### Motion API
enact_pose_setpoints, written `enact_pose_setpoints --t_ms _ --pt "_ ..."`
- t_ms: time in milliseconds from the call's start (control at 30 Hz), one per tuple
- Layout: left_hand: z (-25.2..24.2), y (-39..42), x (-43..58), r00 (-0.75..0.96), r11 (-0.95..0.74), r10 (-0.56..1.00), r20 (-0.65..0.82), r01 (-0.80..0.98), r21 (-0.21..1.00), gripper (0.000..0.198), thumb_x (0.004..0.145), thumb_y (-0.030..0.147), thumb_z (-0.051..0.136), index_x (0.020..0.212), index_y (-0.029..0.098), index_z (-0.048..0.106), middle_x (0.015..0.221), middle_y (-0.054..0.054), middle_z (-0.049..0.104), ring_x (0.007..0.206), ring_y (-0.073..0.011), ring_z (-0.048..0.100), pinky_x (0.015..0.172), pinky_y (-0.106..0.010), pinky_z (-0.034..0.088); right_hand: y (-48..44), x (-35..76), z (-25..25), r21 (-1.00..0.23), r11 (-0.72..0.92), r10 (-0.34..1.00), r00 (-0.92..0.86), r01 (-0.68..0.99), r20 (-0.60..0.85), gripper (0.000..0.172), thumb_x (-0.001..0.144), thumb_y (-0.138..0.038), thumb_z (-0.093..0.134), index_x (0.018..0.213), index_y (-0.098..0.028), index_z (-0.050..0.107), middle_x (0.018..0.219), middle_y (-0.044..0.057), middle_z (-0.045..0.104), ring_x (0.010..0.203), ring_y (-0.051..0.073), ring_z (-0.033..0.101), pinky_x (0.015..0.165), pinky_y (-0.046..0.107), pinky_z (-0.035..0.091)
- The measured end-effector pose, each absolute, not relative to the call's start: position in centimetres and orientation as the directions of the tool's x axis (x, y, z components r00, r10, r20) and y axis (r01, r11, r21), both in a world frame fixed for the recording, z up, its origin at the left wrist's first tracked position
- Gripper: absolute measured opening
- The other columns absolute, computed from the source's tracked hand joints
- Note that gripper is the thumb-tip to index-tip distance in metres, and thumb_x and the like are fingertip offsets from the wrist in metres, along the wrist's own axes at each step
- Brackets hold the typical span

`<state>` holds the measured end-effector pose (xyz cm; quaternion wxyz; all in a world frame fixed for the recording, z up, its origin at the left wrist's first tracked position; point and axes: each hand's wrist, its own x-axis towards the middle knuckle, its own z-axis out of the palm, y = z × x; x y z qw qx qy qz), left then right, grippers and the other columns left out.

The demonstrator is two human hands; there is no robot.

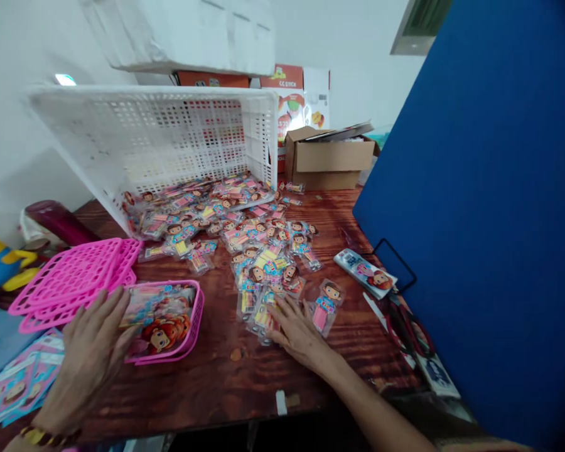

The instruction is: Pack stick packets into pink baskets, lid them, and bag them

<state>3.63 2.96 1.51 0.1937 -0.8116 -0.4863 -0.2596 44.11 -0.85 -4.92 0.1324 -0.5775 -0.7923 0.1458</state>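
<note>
My left hand (94,348) is at the left edge of a small pink plastic basket (198,314), with its fingers stretched out and apart. The basket holds clear packets (162,320) printed with a red-haired cartoon figure. My right hand (299,329) lies over a pile of similar candy-stick packets (268,263), its fingers spread and touching the nearest ones. A single packet (327,307) with a brown-haired figure and pink sticks lies beside that hand, on its right. Whether the right fingertips grip a packet is not visible.
A white perforated crate (258,125) lies on its side, packets spilling onto the wooden table (216,383). Pink perforated pieces (75,276) are stacked at left, near printed cards (32,376). Rightward are a cardboard box (329,160), a bundle of printed wrappers (365,271), scissors (409,333) and a blue panel (475,207).
</note>
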Motion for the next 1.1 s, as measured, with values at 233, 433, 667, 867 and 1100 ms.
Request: enact_pose_setpoints --t_ms 233,433,667,867,1100 --pt "0.8 -2.1 19.2 0.597 -0.721 0.658 0.459 0.676 0.153 0.046 0.094 0.017 0.047 0.139 0.025 0.045 0.136 -0.008 0.055 0.136 -0.0265 0.042 0.110 -0.049 0.041 9.0 46.4 -2.4 -0.416 0.192 0.976 -0.129 0.889 0.173 0.046 0.098 -0.034 0.044 0.142 -0.021 0.048 0.152 0.008 0.042 0.141 0.023 0.034 0.115 0.044 0.024" --pt "-6.6 -1.4 25.8 0.585 -0.615 0.780 0.222 0.781 0.102 0.053 0.091 0.035 0.058 0.141 0.023 0.044 0.150 -0.013 0.042 0.136 -0.0338 0.041 0.107 -0.053 0.042 11.5 48.1 -3.8 -0.220 0.208 0.978 -0.199 0.953 0.063 0.044 0.098 -0.041 0.041 0.139 -0.027 0.050 0.149 0.007 0.046 0.131 0.030 0.043 0.106 0.051 0.029" --pt "-5.8 3.4 24.2 0.599 -0.606 0.795 0.092 0.789 0.103 0.078 0.081 0.064 0.061 0.143 0.021 0.041 0.153 -0.014 0.038 0.142 -0.0388 0.028 0.111 -0.055 0.033 8.8 52.5 -3.9 -0.114 -0.044 0.998 0.050 0.992 0.046 0.040 0.096 -0.041 0.043 0.123 -0.018 0.063 0.125 0.016 0.062 0.118 0.031 0.050 0.099 0.049 0.029" --pt "-5.3 1.1 23.4 0.552 -0.557 0.831 0.073 0.825 0.101 0.060 0.092 0.043 0.057 0.144 0.021 0.039 0.144 -0.010 0.049 0.135 -0.0311 0.038 0.112 -0.052 0.032 8.8 51.6 -2.2 -0.131 -0.115 0.982 0.133 0.985 0.137 0.043 0.095 -0.030 0.044 0.135 -0.019 0.053 0.128 0.016 0.059 0.117 0.033 0.049 0.098 0.049 0.029" --pt "-4.9 -3.1 21.4 0.463 -0.491 0.870 0.169 0.848 0.199 0.037 0.094 0.045 0.053 0.125 0.026 0.055 0.122 -0.006 0.061 0.115 -0.0256 0.053 0.110 -0.055 0.030 4.7 46.6 -0.7 -0.352 0.138 0.981 -0.176 0.926 -0.078 0.033 0.099 -0.031 0.039 0.113 -0.021 0.067 0.114 0.008 0.067 0.105 0.022 0.058 0.091 0.032 0.039"
